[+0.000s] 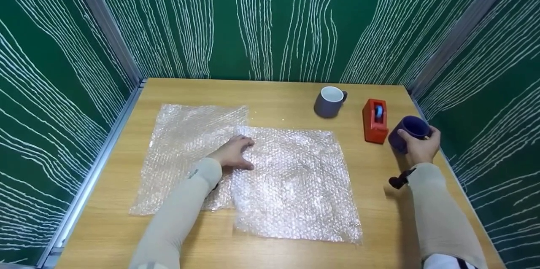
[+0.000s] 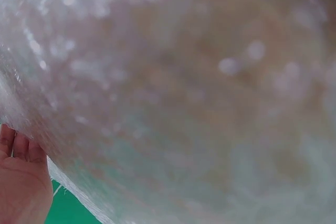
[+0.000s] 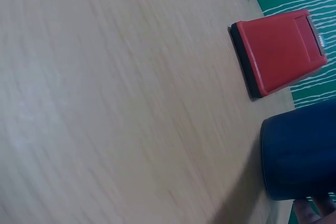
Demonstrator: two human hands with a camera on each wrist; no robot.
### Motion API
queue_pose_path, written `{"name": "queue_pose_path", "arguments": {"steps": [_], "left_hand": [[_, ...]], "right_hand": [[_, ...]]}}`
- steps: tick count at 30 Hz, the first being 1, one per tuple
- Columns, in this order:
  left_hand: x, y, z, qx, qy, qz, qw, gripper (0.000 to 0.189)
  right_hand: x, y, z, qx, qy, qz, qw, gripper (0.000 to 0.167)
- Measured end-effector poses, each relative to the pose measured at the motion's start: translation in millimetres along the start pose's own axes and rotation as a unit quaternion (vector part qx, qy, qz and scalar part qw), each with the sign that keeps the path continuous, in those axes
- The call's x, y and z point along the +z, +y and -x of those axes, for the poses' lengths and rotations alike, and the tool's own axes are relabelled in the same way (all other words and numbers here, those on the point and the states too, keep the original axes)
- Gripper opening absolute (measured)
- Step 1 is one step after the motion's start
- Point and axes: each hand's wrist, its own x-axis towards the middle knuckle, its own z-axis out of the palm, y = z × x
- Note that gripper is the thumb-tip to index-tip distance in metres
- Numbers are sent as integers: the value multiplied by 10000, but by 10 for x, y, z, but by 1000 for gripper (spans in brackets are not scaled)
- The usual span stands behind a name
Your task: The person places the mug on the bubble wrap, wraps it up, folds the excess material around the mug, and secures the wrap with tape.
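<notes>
Head view: at the left, one bubble wrap sheet point(image 1: 181, 151) lay flat on the wooden table point(image 1: 206, 243). Next came the left hand point(image 1: 233, 152), thumb and fingers spread wide near the overlapping edge of a second bubble wrap sheet point(image 1: 295, 184); whether it touched that edge, I could not tell. Farther right stood a grey mug point(image 1: 325, 106), then a red tape dispenser point(image 1: 373, 127). Rightmost, the right hand point(image 1: 424, 146) gripped a dark blue mug point(image 1: 397, 137), thumb at its rim, just beside the dispenser.

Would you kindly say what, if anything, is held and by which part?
The right hand holds the blue mug on its handle side, thumb near the rim; the left hand, at bubble wrap, shows no grip.
</notes>
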Motion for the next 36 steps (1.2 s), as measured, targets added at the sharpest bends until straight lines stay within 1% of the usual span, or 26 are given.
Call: {"name": "queue_pose_path", "arguments": {"steps": [3, 5, 8, 12, 19, 27, 32, 36], "left_hand": [[5, 2, 0, 13, 17, -3, 10000, 86], [4, 2, -3, 14, 8, -14, 10000, 86], [4, -6, -3, -24, -30, -10, 10000, 86], [8, -17, -2, -21, -31, 3, 10000, 86], [7, -14, -1, 42, -18, -10, 10000, 85], [19, -13, 5, -147, -104, 92, 9998, 87], [14, -13, 1, -94, -113, 161, 9998, 87], [-7, -4, 1, -114, -150, 182, 9997, 88]], "right_hand": [[-7, -50, 74, -41, -29, -65, 10000, 111], [-7, -101, 138, -90, -35, -5, 10000, 108], [2, -152, 184, -385, 66, 372, 9985, 102], [6, -178, 173, -743, 231, 703, 9945, 97], [-5, -277, 235, -818, 85, 653, 9945, 96], [57, -389, 384, -968, -24, 518, 9940, 96], [62, -467, 438, -1086, -106, 526, 9926, 99], [53, -533, 437, -1106, -181, 618, 9918, 102]]}}
